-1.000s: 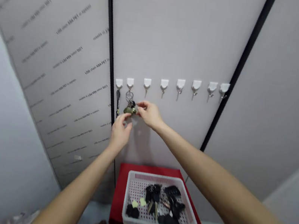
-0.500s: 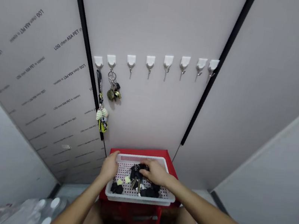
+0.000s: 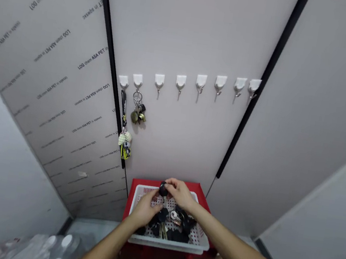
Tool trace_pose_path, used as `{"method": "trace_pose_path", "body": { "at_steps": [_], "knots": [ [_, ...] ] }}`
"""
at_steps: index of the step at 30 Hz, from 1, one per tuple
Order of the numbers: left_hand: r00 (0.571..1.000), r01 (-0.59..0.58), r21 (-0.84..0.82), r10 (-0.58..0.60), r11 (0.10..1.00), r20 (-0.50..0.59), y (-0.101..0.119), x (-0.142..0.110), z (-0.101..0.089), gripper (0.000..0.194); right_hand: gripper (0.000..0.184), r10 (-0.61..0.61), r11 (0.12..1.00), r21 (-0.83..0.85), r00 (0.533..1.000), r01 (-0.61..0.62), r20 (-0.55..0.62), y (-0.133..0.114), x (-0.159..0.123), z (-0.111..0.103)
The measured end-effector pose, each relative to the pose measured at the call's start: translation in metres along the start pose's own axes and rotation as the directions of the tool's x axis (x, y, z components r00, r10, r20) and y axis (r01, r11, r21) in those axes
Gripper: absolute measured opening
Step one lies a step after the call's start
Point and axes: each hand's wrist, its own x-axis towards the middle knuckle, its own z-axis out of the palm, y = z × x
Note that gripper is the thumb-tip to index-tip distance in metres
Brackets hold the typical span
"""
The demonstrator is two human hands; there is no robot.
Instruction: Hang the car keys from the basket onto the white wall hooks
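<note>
A black-headed key (image 3: 163, 189) is pinched in my right hand (image 3: 180, 194) above the far part of a white plastic basket (image 3: 168, 244). My left hand (image 3: 145, 209) reaches over the basket's left side, thumb and fingers apart, close beside that key; whether its fingertips touch it I cannot tell. Below lie several loose keys (image 3: 161, 230) with dark heads, and a silver key bunch (image 3: 175, 215) nearer the middle. On the wall, a bunch of brass-coloured keys (image 3: 138, 116) hangs by a ring, next to a black strap with a plush charm (image 3: 124, 138).
A row of several white hooks (image 3: 181, 81) is fixed across the wall panel, between two black strips. The basket stands on a red box (image 3: 203, 195). Wrapped bottles with white caps (image 3: 67, 241) are at the lower left. Side walls close in on both sides.
My right hand has lifted a black-headed key up from the pile. My left hand has left the basket's rim and come in beside it. The view has shifted slightly.
</note>
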Motion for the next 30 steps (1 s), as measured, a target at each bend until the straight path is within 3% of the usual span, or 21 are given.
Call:
{"method": "trace_pose_path", "body": {
  "at_steps": [3, 5, 9, 16, 20, 25, 30],
  "knots": [
    [0.998, 0.04, -0.275, -0.024, 0.96, 0.062, 0.01, 0.008, 0.006, 0.029, 0.013, 0.033, 0.99, 0.134, 0.999, -0.034, 0.016, -0.008, -0.004, -0.004],
    [0.999, 0.032, -0.342, -0.026, 0.939, 0.021, 0.017, 0.012, 0.005, 0.031, 0.013, 0.052, 0.985, 0.165, 0.998, -0.056, 0.026, -0.013, -0.008, -0.006],
    [0.997, -0.063, -0.256, 0.051, 0.964, -0.057, 0.028, 0.014, -0.006, 0.026, 0.014, 0.022, 0.982, 0.185, 0.997, -0.036, 0.079, -0.024, -0.012, -0.009],
    [1.0, 0.023, -0.105, -0.024, 0.994, -0.007, 0.049, 0.02, -0.038, 0.016, 0.013, -0.115, 0.993, 0.023, 0.982, 0.113, 0.151, -0.041, -0.005, -0.015],
    [0.999, 0.033, 0.006, -0.033, 0.999, 0.002, 0.074, 0.026, -0.053, 0.01, 0.016, -0.177, 0.983, 0.082, 0.975, 0.166, 0.138, -0.053, 0.003, -0.013],
    [0.996, -0.029, 0.135, 0.04, 0.99, -0.082, 0.104, 0.039, -0.078, 0.005, 0.024, -0.114, 0.978, 0.186, 0.986, 0.09, 0.124, -0.085, 0.012, -0.013],
    [0.995, -0.088, 0.029, 0.089, 0.996, -0.049, 0.122, 0.048, -0.1, 0.005, 0.02, -0.12, 0.954, 0.295, 0.973, 0.058, 0.195, -0.116, 0.011, -0.016]
  ]
}}
